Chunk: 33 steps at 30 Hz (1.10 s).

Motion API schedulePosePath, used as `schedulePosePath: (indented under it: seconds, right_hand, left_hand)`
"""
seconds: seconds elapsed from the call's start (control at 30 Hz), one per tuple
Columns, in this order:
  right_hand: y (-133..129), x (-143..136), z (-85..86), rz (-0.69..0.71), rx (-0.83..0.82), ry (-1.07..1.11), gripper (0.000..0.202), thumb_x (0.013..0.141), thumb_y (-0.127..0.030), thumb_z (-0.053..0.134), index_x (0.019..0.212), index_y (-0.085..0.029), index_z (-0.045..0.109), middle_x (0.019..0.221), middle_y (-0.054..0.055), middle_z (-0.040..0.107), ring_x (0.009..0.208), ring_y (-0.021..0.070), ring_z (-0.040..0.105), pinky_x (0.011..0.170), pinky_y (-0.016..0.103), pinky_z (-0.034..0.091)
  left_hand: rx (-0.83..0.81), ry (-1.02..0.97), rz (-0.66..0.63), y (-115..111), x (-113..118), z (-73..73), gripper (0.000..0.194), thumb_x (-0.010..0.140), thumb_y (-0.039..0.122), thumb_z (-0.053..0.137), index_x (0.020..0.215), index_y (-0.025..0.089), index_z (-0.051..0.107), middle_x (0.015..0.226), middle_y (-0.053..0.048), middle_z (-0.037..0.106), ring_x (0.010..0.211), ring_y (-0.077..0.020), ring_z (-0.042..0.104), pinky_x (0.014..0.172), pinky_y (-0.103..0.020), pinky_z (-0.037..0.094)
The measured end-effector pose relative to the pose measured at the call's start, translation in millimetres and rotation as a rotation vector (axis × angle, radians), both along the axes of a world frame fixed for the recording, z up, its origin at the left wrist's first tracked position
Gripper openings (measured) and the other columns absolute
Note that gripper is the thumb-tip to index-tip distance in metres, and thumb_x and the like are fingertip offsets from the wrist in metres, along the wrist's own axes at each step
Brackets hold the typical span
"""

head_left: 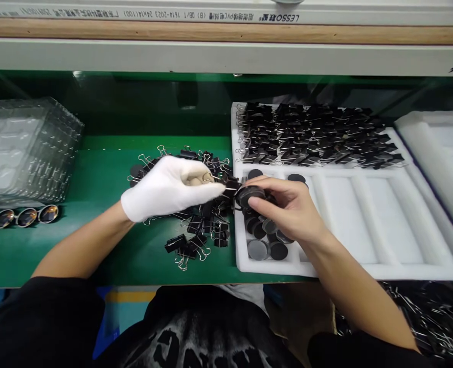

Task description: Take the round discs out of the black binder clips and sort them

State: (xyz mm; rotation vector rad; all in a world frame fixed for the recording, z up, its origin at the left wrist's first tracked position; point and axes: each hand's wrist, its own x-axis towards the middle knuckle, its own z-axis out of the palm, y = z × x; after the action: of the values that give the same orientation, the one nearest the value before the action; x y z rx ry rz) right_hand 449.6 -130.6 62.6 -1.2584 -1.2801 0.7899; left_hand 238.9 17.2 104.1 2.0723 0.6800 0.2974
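Observation:
My left hand (173, 188), in a white glove, pinches the wire handles of a black binder clip (231, 185). My bare right hand (284, 204) holds a small stack of dark round discs (251, 196) between thumb and fingers, right against the clip's jaw end. Whether the clip grips the discs I cannot tell. Beneath both hands lies a heap of loose binder clips (198, 225) on the green table. Under my right hand, more grey and black discs (258, 249) lie in a compartment of the white foam tray (245, 263).
Rows of clips (314, 133) fill the back of the foam tray. Stacked clear plastic trays (23, 148) stand at left, with round tinted lenses (27, 216) before them. Another white tray (441, 128) is at right. More clips (433, 317) lie below the table edge. A rail (226, 56) crosses the back.

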Motion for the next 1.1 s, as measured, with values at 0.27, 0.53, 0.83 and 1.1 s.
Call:
schedulePosePath:
  seconds: [0.27, 0.53, 0.83, 1.1]
  right_hand:
    - [-1, 2, -3.8, -0.002, -0.079, 0.020, 0.023, 0.084, -0.023, 0.086, 0.106, -0.032, 0.086, 0.104, 0.001, 0.084, 0.095, 0.0221, 0.079, 0.085, 0.037, 0.067]
    - [-2, 1, -5.6, 0.058, -0.023, -0.051, 0.027, 0.087, -0.023, 0.083, 0.113, -0.031, 0.085, 0.104, 0.002, 0.084, 0.090, 0.0211, 0.078, 0.074, 0.034, 0.065]
    - [-3, 18, -9.9, -0.022, 0.556, -0.796, 0.046, 0.094, -0.017, 0.076, 0.137, -0.034, 0.073, 0.115, 0.004, 0.082, 0.107, 0.0257, 0.077, 0.090, 0.043, 0.064]
    - [-14, 0, 24.5, 0.012, -0.158, -0.375, 0.052, 0.088, -0.037, 0.083, 0.136, -0.024, 0.070, 0.125, 0.008, 0.079, 0.112, 0.0280, 0.075, 0.098, 0.043, 0.061]
  left_hand:
    - [-0.037, 0.000, -0.062, -1, -1, -2.3, 0.033, 0.087, 0.049, 0.073, 0.074, 0.019, 0.071, 0.058, 0.005, 0.048, 0.055, -0.0080, 0.039, 0.048, -0.023, 0.032]
    - [-0.004, 0.014, -0.106, -4, 0, -8.0, 0.035, 0.089, 0.050, 0.071, 0.075, 0.018, 0.069, 0.058, 0.005, 0.050, 0.054, -0.0076, 0.041, 0.050, -0.022, 0.034]
    - [-0.281, 0.130, -0.041, -18, 8, -4.3, 0.048, 0.105, 0.053, 0.041, 0.082, 0.019, 0.065, 0.066, -0.001, 0.070, 0.057, -0.0137, 0.067, 0.055, -0.025, 0.051]
    - [0.022, 0.116, -0.032, -26, 6, -2.1, 0.041, 0.101, 0.052, 0.053, 0.122, 0.021, 0.070, 0.090, -0.002, 0.079, 0.077, -0.0173, 0.074, 0.070, -0.028, 0.058]
